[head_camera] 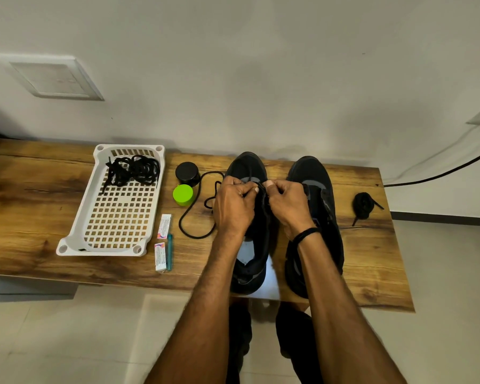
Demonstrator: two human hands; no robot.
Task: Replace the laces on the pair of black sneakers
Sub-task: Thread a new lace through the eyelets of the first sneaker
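Two black sneakers stand side by side on the wooden table, toes toward the wall. Over the left sneaker, near its lower eyelets, my left hand and my right hand meet, each pinching a black round lace between thumb and fingers. The lace's slack loops on the table left of that shoe. The right sneaker stands untouched beside my right wrist. The fingers hide the eyelets being worked.
A white perforated tray at the left holds a tangle of black laces. A black jar, a green cap, two small packets and a teal pen lie between tray and shoes. A coiled black lace lies at the right.
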